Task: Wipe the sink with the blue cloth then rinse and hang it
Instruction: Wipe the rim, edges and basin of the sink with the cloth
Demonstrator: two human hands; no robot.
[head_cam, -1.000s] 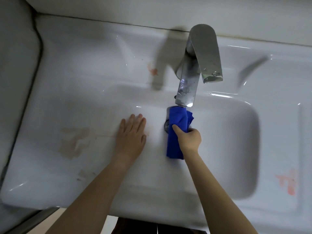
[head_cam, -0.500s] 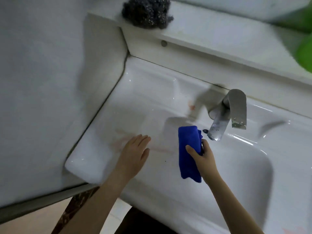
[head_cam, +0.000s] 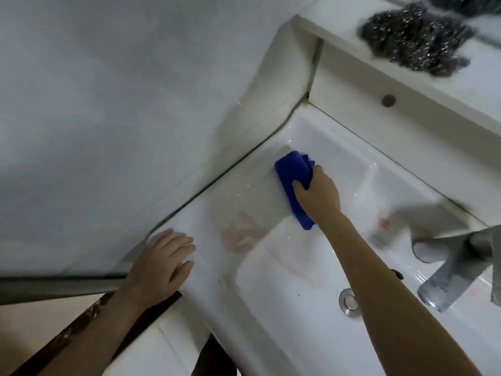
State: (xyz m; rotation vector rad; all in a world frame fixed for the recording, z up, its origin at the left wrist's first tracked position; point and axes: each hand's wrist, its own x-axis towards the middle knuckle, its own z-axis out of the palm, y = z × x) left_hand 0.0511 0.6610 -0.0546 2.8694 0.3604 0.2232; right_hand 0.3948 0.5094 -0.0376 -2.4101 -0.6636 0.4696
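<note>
The folded blue cloth [head_cam: 291,183] lies pressed on the white sink's [head_cam: 339,164] flat left rear deck, close to the back corner. My right hand [head_cam: 318,195] is closed over it, thumb on top. My left hand [head_cam: 162,260] rests flat, fingers spread, on the sink's front left corner and holds nothing. A pinkish stain [head_cam: 242,236] marks the deck between the two hands. The basin's drain [head_cam: 348,302] lies under my right forearm.
The metal tap [head_cam: 458,270] juts over the basin at the right edge. A steel-wool scourer [head_cam: 414,39] sits on the shelf above the sink. A grey wall [head_cam: 108,104] bounds the sink on the left. Smaller pink marks [head_cam: 383,221] show near the tap.
My right hand has carried the cloth from the basin beside the tap up to the left rear deck. My left hand slid to the front left corner. The view swung left.
</note>
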